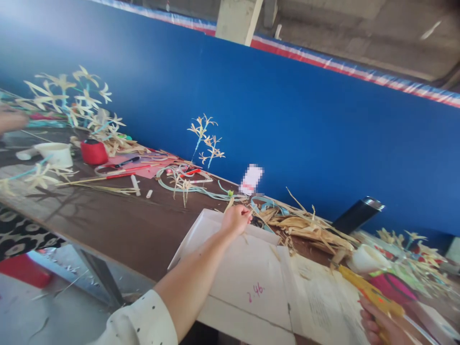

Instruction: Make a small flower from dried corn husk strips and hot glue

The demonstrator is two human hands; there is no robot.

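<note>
My right hand is wrapped around the handle of a yellow hot glue gun at the lower right. The nozzle points up and left, over a printed sheet of paper. My left hand reaches over the far side of a white cardboard box lid with pink handwriting. Its fingers are closed together; whatever they may pinch is too small to make out. Just beyond that hand lies a heap of dried corn husks, with a pale blue ribbon beside it.
Husk flowers stand at the far left, two more flower sprays against the blue partition. A black flask leans at the right near a white tape roll. Another person's hand shows at the left edge.
</note>
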